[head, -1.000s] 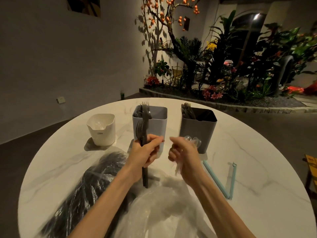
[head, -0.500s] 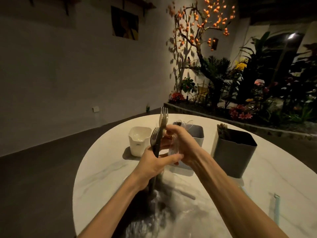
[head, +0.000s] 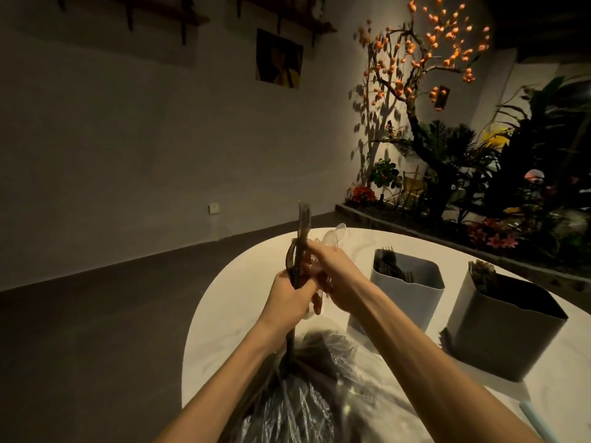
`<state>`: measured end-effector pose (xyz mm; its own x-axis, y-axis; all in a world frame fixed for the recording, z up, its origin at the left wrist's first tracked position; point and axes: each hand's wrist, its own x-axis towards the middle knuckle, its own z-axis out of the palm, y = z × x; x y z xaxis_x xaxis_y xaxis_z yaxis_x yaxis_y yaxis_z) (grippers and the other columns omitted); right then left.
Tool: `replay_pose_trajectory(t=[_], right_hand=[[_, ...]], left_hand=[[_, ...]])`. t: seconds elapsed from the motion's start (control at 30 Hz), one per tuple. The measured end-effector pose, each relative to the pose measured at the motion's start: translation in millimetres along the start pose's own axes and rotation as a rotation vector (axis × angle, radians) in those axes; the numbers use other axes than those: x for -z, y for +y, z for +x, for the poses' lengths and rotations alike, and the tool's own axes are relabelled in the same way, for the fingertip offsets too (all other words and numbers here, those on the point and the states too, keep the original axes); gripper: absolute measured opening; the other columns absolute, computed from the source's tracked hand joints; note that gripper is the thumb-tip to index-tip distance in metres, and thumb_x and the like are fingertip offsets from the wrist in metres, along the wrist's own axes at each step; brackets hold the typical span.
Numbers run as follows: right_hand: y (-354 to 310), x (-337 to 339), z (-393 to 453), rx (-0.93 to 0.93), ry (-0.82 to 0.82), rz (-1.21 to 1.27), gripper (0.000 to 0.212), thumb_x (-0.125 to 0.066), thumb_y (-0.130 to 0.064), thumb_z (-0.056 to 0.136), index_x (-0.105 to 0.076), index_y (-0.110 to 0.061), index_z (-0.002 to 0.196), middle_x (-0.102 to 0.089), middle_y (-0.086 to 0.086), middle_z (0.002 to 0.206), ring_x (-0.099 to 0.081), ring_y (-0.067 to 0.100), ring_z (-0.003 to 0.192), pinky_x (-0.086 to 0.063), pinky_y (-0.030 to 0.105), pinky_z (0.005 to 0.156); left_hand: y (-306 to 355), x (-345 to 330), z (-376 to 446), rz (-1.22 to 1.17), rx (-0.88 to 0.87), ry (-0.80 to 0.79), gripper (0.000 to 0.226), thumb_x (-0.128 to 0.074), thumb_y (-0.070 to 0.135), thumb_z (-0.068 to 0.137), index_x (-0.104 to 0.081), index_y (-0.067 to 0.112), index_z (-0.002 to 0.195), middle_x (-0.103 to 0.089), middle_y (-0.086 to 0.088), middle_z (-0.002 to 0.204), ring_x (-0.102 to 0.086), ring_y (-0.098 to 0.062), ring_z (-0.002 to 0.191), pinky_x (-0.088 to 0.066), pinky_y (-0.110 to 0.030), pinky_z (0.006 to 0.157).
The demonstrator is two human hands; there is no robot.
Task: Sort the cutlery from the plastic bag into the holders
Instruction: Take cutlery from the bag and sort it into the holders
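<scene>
While the left hand (head: 289, 294) grips the dark forks (head: 300, 247) upright, the right hand (head: 329, 266) pinches clear spoons (head: 335, 238) at twelve o'clock of the plastic bag (head: 307, 398); holders (head: 406, 289) wait at three; crowded fists could tangle, dropping pieces.

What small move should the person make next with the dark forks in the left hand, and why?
Probably carry the dark forks, gripped upright in the left hand, over to the light grey holder. It already holds dark forks, while the right hand holds clear spoons.
</scene>
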<state>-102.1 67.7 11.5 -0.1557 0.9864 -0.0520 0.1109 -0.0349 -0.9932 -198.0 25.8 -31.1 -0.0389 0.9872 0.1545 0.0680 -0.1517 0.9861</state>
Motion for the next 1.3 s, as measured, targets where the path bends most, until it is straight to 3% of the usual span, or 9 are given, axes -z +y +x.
replay_pose_trajectory(t=[0.1,0.2,0.43,0.63,0.73,0.9,1.07,1.23,1.3], right_hand=[[-2.0,-1.8,7.1,-0.003,0.014,0.005,0.048,-0.061,-0.045,0.095,-0.067,0.000,0.110,-0.069,0.012,0.091,-0.061,0.015,0.079,-0.046,0.021,0.062],[-1.7,-1.3,17.4,0.002,0.033,-0.021,0.053,-0.061,-0.048,0.093,-0.064,0.000,0.117,-0.068,0.013,0.095,-0.058,0.015,0.076,-0.043,0.024,0.058],[-0.6,1.5,32.6,0.001,0.028,-0.028,0.049,-0.060,-0.048,0.094,-0.066,-0.004,0.115,-0.066,0.025,0.114,-0.061,0.028,0.093,-0.050,0.039,0.082],[-3.5,7.7,38.1,0.133,0.090,0.273,0.021,-0.073,-0.022,0.087,-0.064,-0.007,0.099,-0.070,0.016,0.097,-0.067,0.024,0.090,-0.053,0.034,0.073],[-9.3,14.9,40.0,0.284,0.175,0.386,0.037,-0.078,-0.012,0.083,-0.059,-0.009,0.115,-0.066,0.011,0.101,-0.069,0.019,0.080,-0.056,0.032,0.066],[-8.3,26.1,56.5,0.508,0.229,-0.069,0.021,-0.065,-0.038,0.096,-0.068,-0.020,0.106,-0.072,0.000,0.103,-0.069,0.019,0.098,-0.059,0.039,0.083],[-8.7,21.9,56.2,0.376,0.165,-0.249,0.055,-0.044,-0.049,0.103,-0.061,0.001,0.090,-0.060,0.006,0.069,-0.056,0.015,0.056,-0.046,0.022,0.048],[-16.5,26.0,58.5,0.445,0.202,-0.704,0.065,-0.031,-0.062,0.100,-0.062,-0.007,0.087,-0.056,0.006,0.068,-0.050,0.016,0.061,-0.045,0.032,0.057],[-22.8,29.0,57.0,0.434,0.060,-0.595,0.049,-0.037,-0.052,0.104,-0.060,-0.012,0.089,-0.052,0.006,0.067,-0.045,0.012,0.054,-0.041,0.023,0.048]], left_hand=[[0.1,6.3,5.8,-0.053,0.062,-0.067,0.021,-0.051,0.021,0.104,-0.065,0.009,0.094,-0.061,-0.011,0.076,-0.057,-0.015,0.067,-0.048,-0.023,0.061],[-0.3,10.9,11.7,-0.151,0.085,-0.163,0.028,-0.047,0.023,0.106,-0.062,0.001,0.095,-0.054,-0.004,0.061,-0.043,-0.007,0.042,-0.035,-0.017,0.044],[0.2,11.8,26.6,-0.235,0.171,-0.244,0.034,-0.045,0.031,0.107,-0.059,0.004,0.091,-0.049,-0.003,0.060,-0.036,-0.011,0.046,-0.029,-0.018,0.041],[7.1,6.1,32.9,-0.273,0.144,-0.252,0.033,-0.047,0.029,0.106,-0.056,0.007,0.084,-0.046,-0.003,0.061,-0.038,-0.009,0.045,-0.030,-0.016,0.040],[8.8,5.4,35.9,-0.335,0.130,-0.285,0.034,-0.049,0.030,0.105,-0.054,0.009,0.079,-0.044,0.000,0.061,-0.034,-0.007,0.046,-0.027,-0.016,0.038],[7.9,10.3,40.3,-0.269,0.115,-0.335,0.029,-0.049,0.031,0.105,-0.057,0.007,0.092,-0.046,0.000,0.064,-0.033,-0.007,0.047,-0.025,-0.017,0.041],[5.3,13.6,44.2,-0.271,0.141,-0.351,0.028,-0.050,0.029,0.105,-0.057,0.006,0.092,-0.050,-0.001,0.066,-0.034,-0.007,0.047,-0.026,-0.016,0.040],[1.1,23.1,52.0,-0.275,0.166,-0.375,0.029,-0.048,0.033,0.105,-0.057,0.007,0.095,-0.044,0.002,0.062,-0.032,-0.007,0.047,-0.025,-0.016,0.041],[1.8,30.4,55.9,-0.316,0.195,-0.421,0.029,-0.049,0.033,0.104,-0.055,0.010,0.086,-0.041,0.003,0.061,-0.031,-0.005,0.045,-0.025,-0.014,0.039]])
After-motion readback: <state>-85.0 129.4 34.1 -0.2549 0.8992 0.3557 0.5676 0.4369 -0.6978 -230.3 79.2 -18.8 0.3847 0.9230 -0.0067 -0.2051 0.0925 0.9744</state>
